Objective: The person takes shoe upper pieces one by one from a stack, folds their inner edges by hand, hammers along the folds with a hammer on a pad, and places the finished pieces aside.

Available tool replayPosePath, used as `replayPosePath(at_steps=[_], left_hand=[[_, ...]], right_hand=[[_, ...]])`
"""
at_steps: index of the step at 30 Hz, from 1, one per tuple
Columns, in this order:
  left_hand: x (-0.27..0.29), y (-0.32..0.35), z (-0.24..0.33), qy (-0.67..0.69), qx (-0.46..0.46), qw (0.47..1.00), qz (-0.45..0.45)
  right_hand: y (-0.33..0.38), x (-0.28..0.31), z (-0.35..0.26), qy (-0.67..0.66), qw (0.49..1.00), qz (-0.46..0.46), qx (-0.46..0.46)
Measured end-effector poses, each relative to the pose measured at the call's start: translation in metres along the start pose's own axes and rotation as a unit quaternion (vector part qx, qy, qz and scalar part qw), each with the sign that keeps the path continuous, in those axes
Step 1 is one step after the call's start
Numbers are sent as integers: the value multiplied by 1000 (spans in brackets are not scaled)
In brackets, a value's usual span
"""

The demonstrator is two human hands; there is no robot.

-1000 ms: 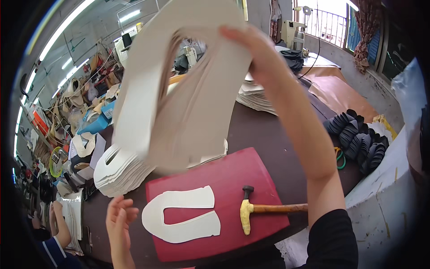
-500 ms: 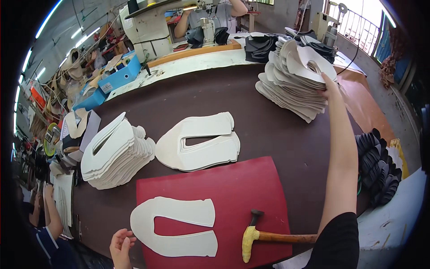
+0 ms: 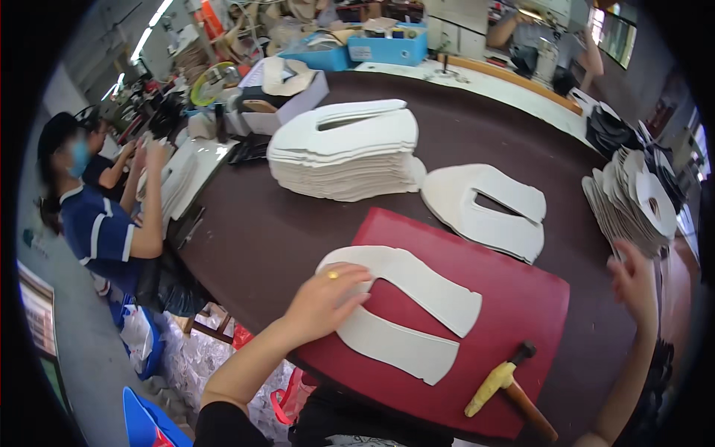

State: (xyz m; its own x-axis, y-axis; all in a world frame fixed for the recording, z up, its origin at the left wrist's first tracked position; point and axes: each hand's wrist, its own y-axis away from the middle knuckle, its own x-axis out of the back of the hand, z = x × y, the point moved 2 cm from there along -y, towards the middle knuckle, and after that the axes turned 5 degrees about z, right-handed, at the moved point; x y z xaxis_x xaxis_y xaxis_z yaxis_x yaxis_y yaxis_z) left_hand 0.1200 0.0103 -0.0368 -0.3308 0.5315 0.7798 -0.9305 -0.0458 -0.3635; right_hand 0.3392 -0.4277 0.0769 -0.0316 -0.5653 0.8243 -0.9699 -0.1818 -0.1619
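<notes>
A pale U-shaped shoe-upper piece [image 3: 410, 350] lies flat on a red mat [image 3: 521, 298], its rounded end toward my left. Across that rounded end rests my left hand [image 3: 328, 298], fingers stretched over the material. At the right, my right hand [image 3: 635, 287] is raised with its fingers apart and holds nothing. It is just below a tall, leaning stack of similar pieces [image 3: 629, 197]. On the mat's near right part lies a hammer [image 3: 503, 380], its head partly wrapped in yellow and its handle wooden.
Beyond the mat sit a low pile of U-shaped pieces [image 3: 514, 231] and a thick stack [image 3: 342, 167] on the brown tabletop [image 3: 246, 223]. Blue bins [image 3: 387, 51] and a white box [image 3: 304, 97] stand farther back. Co-workers [image 3: 104, 216] are at the left and behind a sewing machine.
My view has swung left. My left hand has moved from beside the U-shaped piece onto its rounded end. My right hand has come away from the tall stack's edge.
</notes>
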Motion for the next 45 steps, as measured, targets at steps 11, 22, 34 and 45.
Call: replayPosePath(at_steps=[11,22,34,45], left_hand=[[-54,10,32,-104,-67,971,-203],[-71,36,59,-28,-99,977,-189],[-76,3,83,109,-280,931,-207],[-86,22,100,123,-292,928,-197]], right_hand=[[155,-76,-92,170,916,-352,87],[171,-69,-49,-317,946,-34,-50],[170,-99,-83,-305,943,-127,44],[194,-116,-96,-575,818,-23,-26]])
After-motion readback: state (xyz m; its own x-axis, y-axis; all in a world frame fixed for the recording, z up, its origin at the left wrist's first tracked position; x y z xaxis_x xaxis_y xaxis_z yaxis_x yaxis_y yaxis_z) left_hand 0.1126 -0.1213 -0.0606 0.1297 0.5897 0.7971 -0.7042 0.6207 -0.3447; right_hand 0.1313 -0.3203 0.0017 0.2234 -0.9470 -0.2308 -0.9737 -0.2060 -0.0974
